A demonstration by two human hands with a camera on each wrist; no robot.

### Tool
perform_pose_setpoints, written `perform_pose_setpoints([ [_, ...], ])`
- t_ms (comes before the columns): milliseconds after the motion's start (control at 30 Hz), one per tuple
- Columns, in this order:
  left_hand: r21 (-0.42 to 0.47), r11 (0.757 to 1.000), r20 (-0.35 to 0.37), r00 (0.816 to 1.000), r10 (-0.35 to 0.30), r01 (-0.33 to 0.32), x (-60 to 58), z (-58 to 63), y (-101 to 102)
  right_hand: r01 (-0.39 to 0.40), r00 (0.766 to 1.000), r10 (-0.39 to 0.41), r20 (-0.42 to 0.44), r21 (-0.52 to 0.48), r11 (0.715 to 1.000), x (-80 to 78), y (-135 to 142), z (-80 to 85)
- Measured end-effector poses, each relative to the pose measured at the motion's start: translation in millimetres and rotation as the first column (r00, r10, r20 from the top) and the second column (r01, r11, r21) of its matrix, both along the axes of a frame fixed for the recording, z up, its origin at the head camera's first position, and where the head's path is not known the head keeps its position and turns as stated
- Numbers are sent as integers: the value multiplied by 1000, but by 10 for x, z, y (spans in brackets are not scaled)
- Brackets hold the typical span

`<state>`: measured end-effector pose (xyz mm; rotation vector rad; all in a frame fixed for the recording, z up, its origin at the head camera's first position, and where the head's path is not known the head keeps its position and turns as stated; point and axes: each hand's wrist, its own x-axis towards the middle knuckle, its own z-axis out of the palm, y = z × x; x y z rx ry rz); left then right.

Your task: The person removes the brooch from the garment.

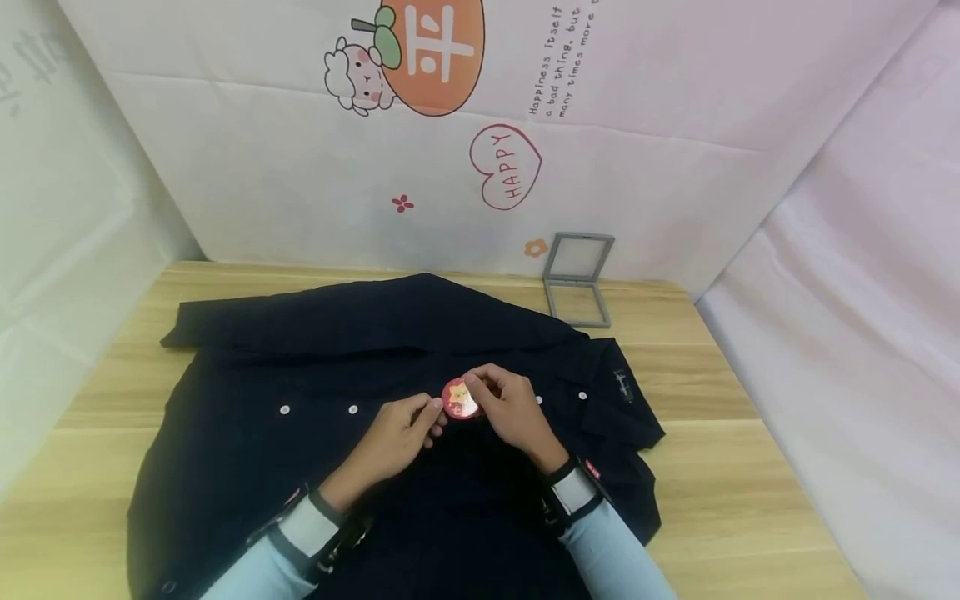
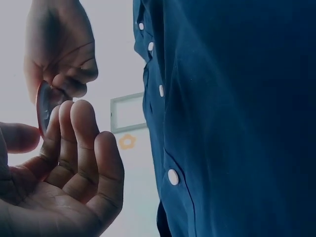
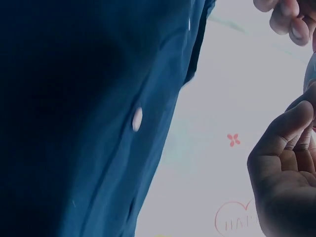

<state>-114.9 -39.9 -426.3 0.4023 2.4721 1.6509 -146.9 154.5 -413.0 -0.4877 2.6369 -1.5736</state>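
Note:
A round red button badge (image 1: 454,398) with a yellow star-shaped picture is held above a dark navy shirt (image 1: 337,325). My left hand (image 1: 393,435) pinches its left edge between thumb and fingers. From the other side, my right hand (image 1: 516,408) grips the badge's right edge, its thumb over the front. The left wrist view shows the badge (image 2: 44,108) nearly edge-on, its dark back turned towards the fingers; pin details are too dim to tell. The shirt lies spread on the table, its collar to the right, with white buttons (image 1: 353,409) along the front.
A grey hinged square frame (image 1: 576,302) stands unfolded at the table's back right, beyond the shirt. The wooden table (image 1: 720,483) meets a printed white cloth (image 1: 300,183) at the back, with white cloth walls at both sides.

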Motion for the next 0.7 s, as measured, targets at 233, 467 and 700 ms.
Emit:
perform_pose_setpoints([
  [233, 6, 999, -10, 999, 35, -35, -194, 127, 140, 35, 999, -35, 2, 33, 999, -233, 183, 68],
  [467, 15, 1000, -9, 1000, -6, 6, -332, 101, 348, 100, 994, -101, 28, 43, 994, -461, 467, 93],
  [700, 64, 998, -18, 1000, -25, 26, -401, 96, 631, 239, 967, -236, 92, -13, 971, -721, 831, 181],
])
